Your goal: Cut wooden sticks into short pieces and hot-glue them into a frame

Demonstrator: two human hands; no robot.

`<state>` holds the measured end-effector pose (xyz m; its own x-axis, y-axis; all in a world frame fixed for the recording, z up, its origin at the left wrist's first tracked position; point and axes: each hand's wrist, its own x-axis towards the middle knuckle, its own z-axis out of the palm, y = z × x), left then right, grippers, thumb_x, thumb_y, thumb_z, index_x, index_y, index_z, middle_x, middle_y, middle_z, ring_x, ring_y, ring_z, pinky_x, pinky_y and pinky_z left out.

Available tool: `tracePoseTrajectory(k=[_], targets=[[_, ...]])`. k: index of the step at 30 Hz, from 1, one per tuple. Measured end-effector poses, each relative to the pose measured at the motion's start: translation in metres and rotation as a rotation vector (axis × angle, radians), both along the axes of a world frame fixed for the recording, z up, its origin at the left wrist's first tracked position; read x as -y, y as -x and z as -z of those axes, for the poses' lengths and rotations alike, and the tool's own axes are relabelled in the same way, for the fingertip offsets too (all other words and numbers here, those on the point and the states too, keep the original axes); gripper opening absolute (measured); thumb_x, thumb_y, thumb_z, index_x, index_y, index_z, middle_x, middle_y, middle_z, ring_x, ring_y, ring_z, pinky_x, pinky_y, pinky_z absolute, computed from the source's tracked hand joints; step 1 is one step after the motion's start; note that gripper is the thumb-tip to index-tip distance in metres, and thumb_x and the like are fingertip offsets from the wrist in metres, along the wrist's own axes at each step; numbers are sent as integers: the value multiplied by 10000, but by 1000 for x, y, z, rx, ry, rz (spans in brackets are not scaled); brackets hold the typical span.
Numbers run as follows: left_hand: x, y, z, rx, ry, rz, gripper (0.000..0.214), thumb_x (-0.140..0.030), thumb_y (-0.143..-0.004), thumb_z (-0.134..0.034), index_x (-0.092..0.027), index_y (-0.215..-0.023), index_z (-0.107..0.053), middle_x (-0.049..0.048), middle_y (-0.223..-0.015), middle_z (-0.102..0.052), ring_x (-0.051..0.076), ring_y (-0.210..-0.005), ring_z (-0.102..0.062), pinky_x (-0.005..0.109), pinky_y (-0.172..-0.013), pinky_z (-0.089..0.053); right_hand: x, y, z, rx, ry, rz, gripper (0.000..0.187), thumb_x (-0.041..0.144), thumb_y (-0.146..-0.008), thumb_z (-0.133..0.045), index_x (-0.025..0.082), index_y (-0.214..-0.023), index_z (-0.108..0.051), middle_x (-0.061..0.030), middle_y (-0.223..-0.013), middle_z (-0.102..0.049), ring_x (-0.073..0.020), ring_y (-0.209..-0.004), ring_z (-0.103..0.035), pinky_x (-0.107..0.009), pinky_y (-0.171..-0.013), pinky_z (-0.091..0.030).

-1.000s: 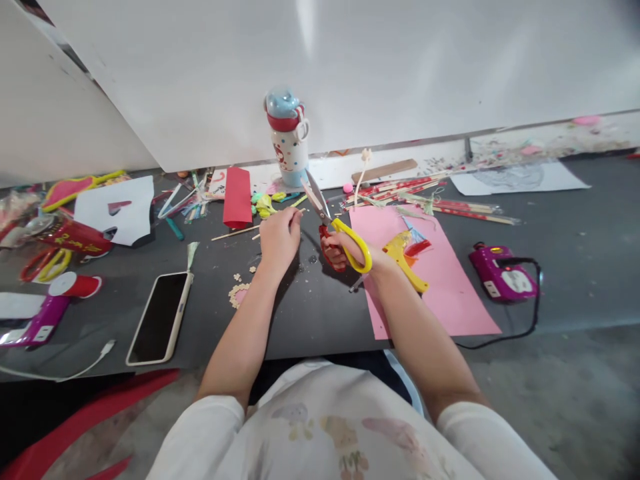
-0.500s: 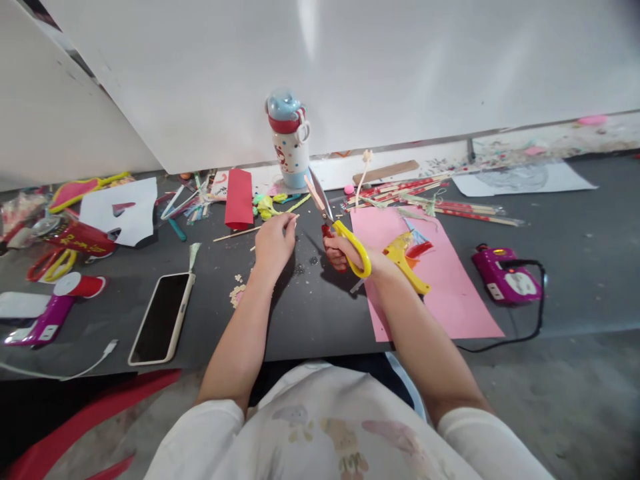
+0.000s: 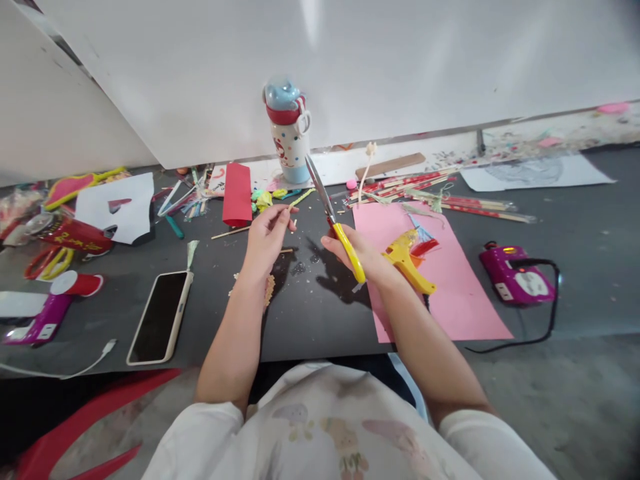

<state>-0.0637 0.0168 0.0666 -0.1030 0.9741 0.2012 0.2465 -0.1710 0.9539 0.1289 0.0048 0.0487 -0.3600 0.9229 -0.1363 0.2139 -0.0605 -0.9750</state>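
Note:
My left hand (image 3: 267, 237) is closed, thumb and fingertips pinched together over the dark table. A tiny pale bit shows by those fingertips, too small to name. The scissors (image 3: 327, 203), with yellow and red handles, are in my right hand (image 3: 353, 252); their blades point up and away, lying together. Below my left wrist, partly hidden by it, is a small cluster of pale beige pieces (image 3: 269, 291). Pale crumbs are scattered on the table between my hands. A thin wooden stick (image 3: 230, 233) lies left of my left hand.
Behind my hands stand a bottle (image 3: 287, 137) and a red paper piece (image 3: 237, 193). A yellow glue gun (image 3: 407, 261) rests on pink paper (image 3: 460, 303) at right, near a purple corded box (image 3: 517, 275). At left are a phone (image 3: 159, 319) and a red spool (image 3: 77, 284).
The scissor blades have come together from a spread position. My right hand's grip has turned, with the thumb now extended leftward. My left hand has shifted slightly left and rotated.

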Motion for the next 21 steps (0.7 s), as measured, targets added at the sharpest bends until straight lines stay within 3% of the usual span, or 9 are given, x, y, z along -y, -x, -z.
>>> tracePoseTrajectory(k=[10, 17, 21], targets=[[5, -3, -6, 31, -14, 5, 258, -438, -823, -619, -199, -734, -660, -27, -575, -518, 69, -517, -448, 202, -510, -362, -1, 4, 6, 76, -54, 51, 351, 518, -769, -611, 206, -800, -454, 60, -612, -433, -78, -538, -375, -239, -512, -312], [11, -8, -6, -314, -95, -12, 269, -385, -887, -536, -196, -971, -708, 19, -845, -702, 89, -649, -562, 218, -648, -448, -1, 8, 10, -32, 7, 82, 355, 523, -751, -626, 211, -812, -468, 62, -619, -415, -77, -524, -367, -234, -498, -306], [14, -12, -3, -375, -127, 2, 296, -403, -895, -519, -192, -974, -711, 33, -916, -720, 112, -747, -610, 227, -697, -467, -2, 11, 10, -121, 34, 165, 387, 551, -731, -634, 204, -814, -484, 59, -631, -410, -77, -538, -367, -238, -516, -310]])
